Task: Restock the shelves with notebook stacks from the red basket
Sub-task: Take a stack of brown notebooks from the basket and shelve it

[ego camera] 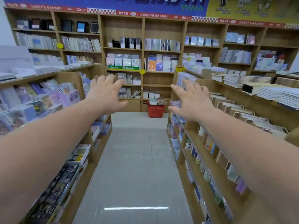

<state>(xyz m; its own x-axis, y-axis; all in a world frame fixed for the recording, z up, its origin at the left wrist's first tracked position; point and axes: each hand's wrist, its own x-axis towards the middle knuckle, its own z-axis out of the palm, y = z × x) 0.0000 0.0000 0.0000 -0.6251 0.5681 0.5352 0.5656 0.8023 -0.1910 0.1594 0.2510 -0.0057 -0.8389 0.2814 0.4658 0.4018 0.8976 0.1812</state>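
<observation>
A red basket (156, 110) stands on the floor at the far end of the aisle, against the back wooden shelves (142, 85). Notebook stacks (157, 101) stick out of its top. Both my arms stretch forward at chest height. My left hand (106, 94) is open with its fingers spread and holds nothing. My right hand (192, 101) is likewise open and empty. Both hands are far short of the basket, one to each side of it in the view.
The grey tiled aisle floor (135, 167) runs straight to the basket. A low display unit (48, 126) full of stationery lines the left side, and another one (226, 135) with notebooks lines the right. Some back-wall compartments hold few items.
</observation>
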